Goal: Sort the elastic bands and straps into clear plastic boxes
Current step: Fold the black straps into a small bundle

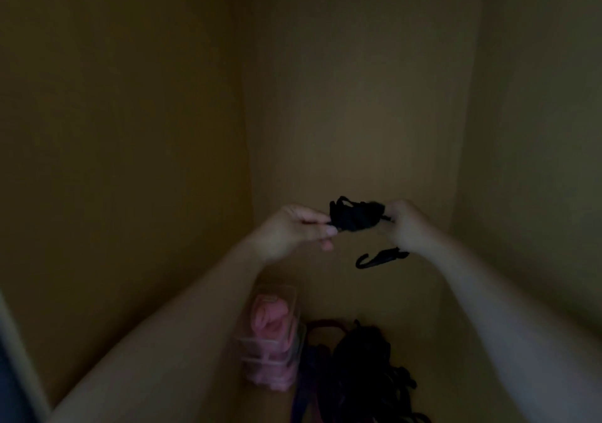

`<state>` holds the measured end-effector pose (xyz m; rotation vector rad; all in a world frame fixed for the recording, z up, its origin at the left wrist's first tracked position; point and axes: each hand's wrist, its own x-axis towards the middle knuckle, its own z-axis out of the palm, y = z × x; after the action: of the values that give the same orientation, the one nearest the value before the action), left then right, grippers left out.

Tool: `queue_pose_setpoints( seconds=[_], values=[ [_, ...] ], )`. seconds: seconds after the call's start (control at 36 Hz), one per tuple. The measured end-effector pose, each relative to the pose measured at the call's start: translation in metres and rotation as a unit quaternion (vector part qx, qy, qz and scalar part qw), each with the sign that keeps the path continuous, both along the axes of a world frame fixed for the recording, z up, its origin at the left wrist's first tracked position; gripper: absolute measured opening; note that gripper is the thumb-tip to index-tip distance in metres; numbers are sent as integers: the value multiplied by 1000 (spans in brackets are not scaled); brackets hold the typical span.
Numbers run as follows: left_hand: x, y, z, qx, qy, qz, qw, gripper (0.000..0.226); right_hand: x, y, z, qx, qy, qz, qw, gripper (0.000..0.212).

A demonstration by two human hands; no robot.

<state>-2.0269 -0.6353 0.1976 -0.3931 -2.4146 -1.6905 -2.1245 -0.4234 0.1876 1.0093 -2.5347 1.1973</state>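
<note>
One clear box (248, 349) well below the fingers (312, 219) looks full of pink bands (268, 317), but I see the left hand (291, 232) and right hand (408, 227) pinching a black strap (353, 216) between them, and a dark pile (365, 367) waits below, so I guess lots is left.

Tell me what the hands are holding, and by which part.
A black bundle of straps, held up between both hands: the left hand pinches its left end, the right hand grips its right end, with a loose tail hanging below.
</note>
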Motion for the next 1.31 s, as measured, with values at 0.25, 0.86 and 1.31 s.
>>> queue_pose_setpoints(
  seconds=[0.25, 0.86, 1.31],
  values=[
    [-13, 8, 3, 88, 111, 141, 980, 6, 14, -22, -18, -1, -30, 10, 1000, 42],
    [-27, -10, -31, -332, -44, 61, 940, 19, 15, -11, 0, 118, 209, 19, 971, 30],
    [-9, -1, -10, 54, 14, 7, 998, 13, 15, -18, -21, 53, 106, 44, 992, 35]
  ],
)
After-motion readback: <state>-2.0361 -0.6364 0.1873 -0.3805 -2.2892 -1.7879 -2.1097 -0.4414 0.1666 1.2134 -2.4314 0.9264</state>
